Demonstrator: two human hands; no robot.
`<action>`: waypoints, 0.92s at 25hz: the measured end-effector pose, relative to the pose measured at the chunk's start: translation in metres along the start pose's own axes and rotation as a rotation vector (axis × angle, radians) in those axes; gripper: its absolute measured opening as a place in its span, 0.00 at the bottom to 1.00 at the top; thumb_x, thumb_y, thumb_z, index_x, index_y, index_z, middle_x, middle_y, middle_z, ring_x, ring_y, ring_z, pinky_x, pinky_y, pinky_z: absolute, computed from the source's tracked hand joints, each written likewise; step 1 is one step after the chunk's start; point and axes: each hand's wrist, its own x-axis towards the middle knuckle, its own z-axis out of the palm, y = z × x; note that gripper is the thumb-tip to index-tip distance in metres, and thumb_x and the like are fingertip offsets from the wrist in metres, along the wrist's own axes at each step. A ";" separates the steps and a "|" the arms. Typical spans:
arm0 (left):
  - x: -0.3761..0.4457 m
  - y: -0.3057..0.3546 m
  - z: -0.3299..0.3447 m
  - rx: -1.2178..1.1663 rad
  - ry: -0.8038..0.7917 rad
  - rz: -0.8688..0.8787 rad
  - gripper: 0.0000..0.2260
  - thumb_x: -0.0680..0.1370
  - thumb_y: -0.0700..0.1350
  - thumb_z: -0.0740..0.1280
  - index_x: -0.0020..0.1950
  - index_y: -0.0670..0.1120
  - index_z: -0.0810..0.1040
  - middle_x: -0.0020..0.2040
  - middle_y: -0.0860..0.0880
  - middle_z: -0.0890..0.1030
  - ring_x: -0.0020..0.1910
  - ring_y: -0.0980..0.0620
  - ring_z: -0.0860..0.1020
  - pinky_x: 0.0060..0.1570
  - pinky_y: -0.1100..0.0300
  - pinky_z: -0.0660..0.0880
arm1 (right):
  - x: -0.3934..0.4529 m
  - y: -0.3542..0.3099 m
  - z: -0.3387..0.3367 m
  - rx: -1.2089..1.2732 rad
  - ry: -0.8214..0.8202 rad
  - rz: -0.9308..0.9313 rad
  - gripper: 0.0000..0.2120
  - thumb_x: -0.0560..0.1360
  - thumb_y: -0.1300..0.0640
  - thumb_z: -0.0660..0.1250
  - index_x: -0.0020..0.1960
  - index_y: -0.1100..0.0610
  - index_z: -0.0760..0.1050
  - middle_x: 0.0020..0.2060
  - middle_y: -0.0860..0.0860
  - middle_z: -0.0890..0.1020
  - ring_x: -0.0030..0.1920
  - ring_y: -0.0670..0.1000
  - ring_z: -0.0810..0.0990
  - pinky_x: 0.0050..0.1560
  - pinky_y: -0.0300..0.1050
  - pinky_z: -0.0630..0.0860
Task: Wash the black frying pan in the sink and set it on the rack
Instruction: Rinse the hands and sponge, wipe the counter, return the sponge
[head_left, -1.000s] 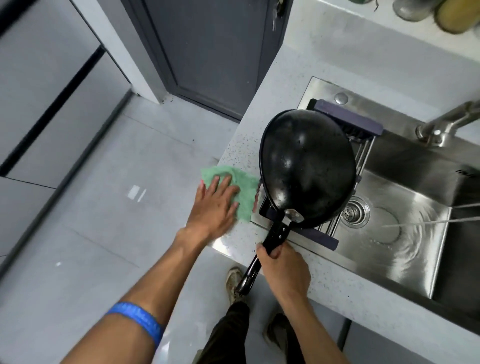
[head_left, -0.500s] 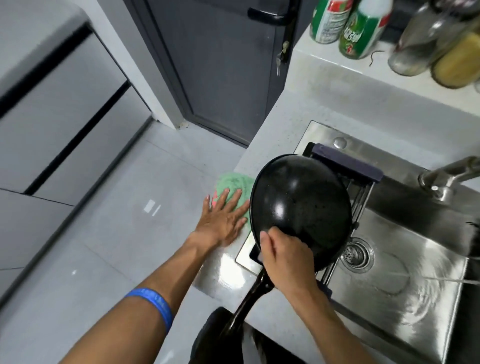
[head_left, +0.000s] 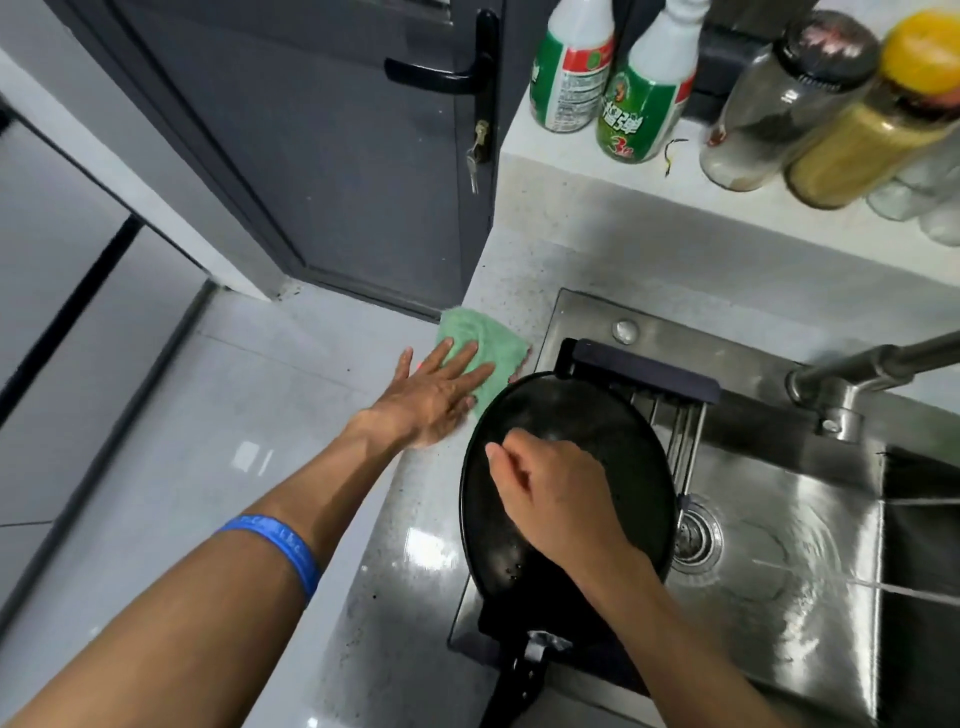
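Note:
The black frying pan (head_left: 571, 415) lies bottom up on the dark drain rack (head_left: 644, 364) that spans the left part of the steel sink (head_left: 789, 545). Its handle (head_left: 519, 680) sticks out over the counter's front edge toward me. My right hand (head_left: 556, 499) hovers on or just over the pan's underside, fingers loosely bent, holding nothing. My left hand (head_left: 436, 389) presses flat on a green cloth (head_left: 483, 338) on the counter, left of the pan.
The faucet (head_left: 857, 369) reaches in from the right and a thin stream of water (head_left: 857, 584) crosses the basin. Two green spray bottles (head_left: 644, 88) and several jars (head_left: 779, 104) stand on the back ledge. A grey door (head_left: 337, 130) is on the left.
My right hand let go of the pan's handle and moved up over its underside. The pan settled flatter on the rack. My left hand slid the cloth farther along the counter.

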 end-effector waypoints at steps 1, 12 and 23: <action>0.016 -0.002 -0.007 0.000 0.011 0.017 0.24 0.84 0.53 0.49 0.79 0.60 0.44 0.78 0.56 0.37 0.77 0.50 0.34 0.73 0.39 0.37 | 0.013 0.000 -0.002 0.062 0.003 0.059 0.16 0.80 0.50 0.63 0.35 0.52 0.65 0.24 0.45 0.65 0.25 0.47 0.65 0.27 0.46 0.64; 0.025 -0.003 -0.036 -0.350 0.521 0.123 0.18 0.69 0.34 0.59 0.55 0.46 0.79 0.53 0.49 0.81 0.49 0.44 0.77 0.45 0.52 0.76 | 0.181 0.077 0.026 0.229 -0.549 0.052 0.20 0.83 0.63 0.58 0.75 0.58 0.68 0.78 0.53 0.64 0.78 0.50 0.57 0.71 0.32 0.50; 0.084 0.052 -0.058 -0.138 0.336 0.325 0.14 0.72 0.39 0.61 0.53 0.47 0.81 0.52 0.49 0.81 0.51 0.43 0.77 0.45 0.53 0.75 | 0.186 0.142 0.020 -0.220 -0.357 0.113 0.38 0.78 0.55 0.65 0.81 0.61 0.48 0.80 0.58 0.50 0.80 0.60 0.49 0.77 0.55 0.51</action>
